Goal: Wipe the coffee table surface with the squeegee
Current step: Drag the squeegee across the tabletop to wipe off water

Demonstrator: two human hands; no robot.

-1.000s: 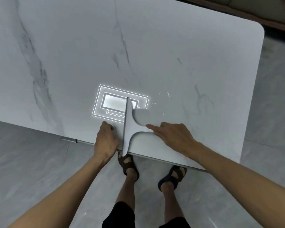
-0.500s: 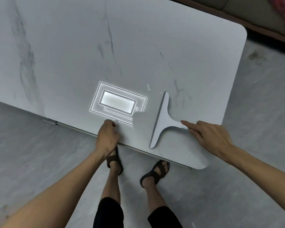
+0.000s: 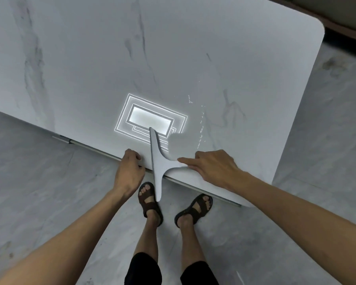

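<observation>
A pale grey T-shaped squeegee (image 3: pixel 157 161) lies on the white marble coffee table (image 3: pixel 173 58) at its near edge. Its long blade runs front to back, and the near end hangs past the edge over my feet. My right hand (image 3: pixel 212 167) holds the squeegee's handle, index finger stretched along it. My left hand (image 3: pixel 130 167) grips the table's near edge just left of the blade. A thin line of water drops (image 3: pixel 200 128) glints on the surface to the right of the blade.
A bright rectangular light reflection (image 3: pixel 150 120) shines on the tabletop behind the blade. The table's rounded corner (image 3: pixel 317 25) is at the far right. Grey tiled floor (image 3: pixel 39 182) surrounds it. My sandalled feet (image 3: pixel 150 202) stand right under the near edge. Dark furniture (image 3: pixel 353 21) lies beyond the corner.
My right hand has dragged the squeegee leftward from the table's right part to beside my left hand. Its blade end now overhangs the near edge. The left hand stayed on the edge.
</observation>
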